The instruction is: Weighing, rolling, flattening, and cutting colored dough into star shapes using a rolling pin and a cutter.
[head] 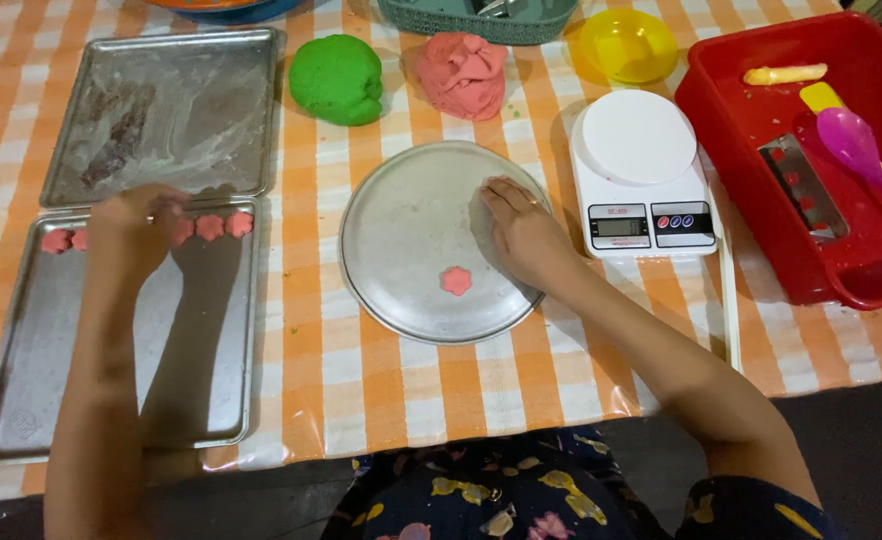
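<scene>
Small pink flower-shaped dough pieces point(211, 226) lie in a row along the far edge of the near rectangular tray point(111, 400) at the left. One more pink flower piece point(455, 281) sits alone on the round metal plate point(411, 240) in the middle of the checked tabletop point(361, 380). The left hand point(136, 228) covers part of the row, fingers curled downward; whether it grips a piece I cannot tell. The right hand point(521, 232) rests open, palm down, on the plate's right rim.
</scene>
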